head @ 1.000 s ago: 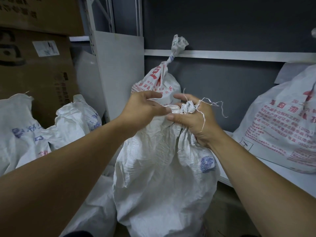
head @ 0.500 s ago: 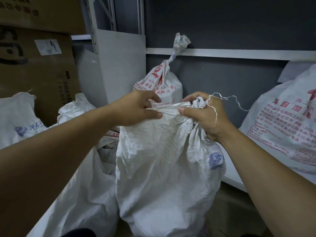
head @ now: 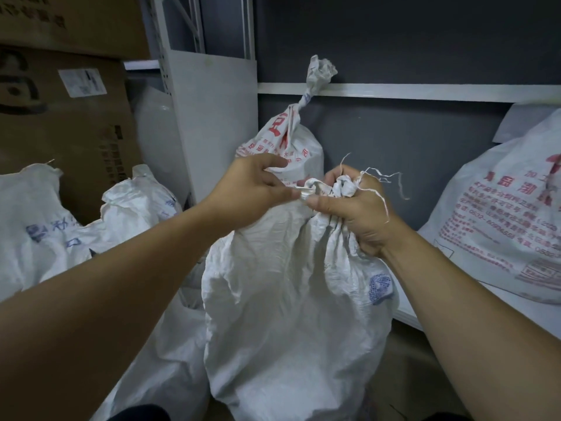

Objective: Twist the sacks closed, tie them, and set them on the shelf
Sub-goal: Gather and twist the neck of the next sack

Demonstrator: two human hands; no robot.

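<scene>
At the far left we see stacked cardboard boxes. In front of them lie two slumped sacks, white with blue print, their mouths loose. To their right stands a white panel of the shelving.

Next comes the left hand. Its grip pinches a fold at the mouth of the middle sack between thumb and fingers. This sack is white and crumpled, with a blue mark on its right side. It stands upright in front of the shelving, between the slumped sacks and the shelf board, and its base runs out of the frame.

Behind it, just above the hands, we see a tied sack with red print, its twisted neck rising across a pale rail.

The right hand has its grip clenched around the gathered neck of the middle sack, its thumb just beside the left hand's pinch. Loose threads stray from the bunched cloth over its knuckles. At the far right a large printed sack with red lettering lies on the shelf board.
</scene>
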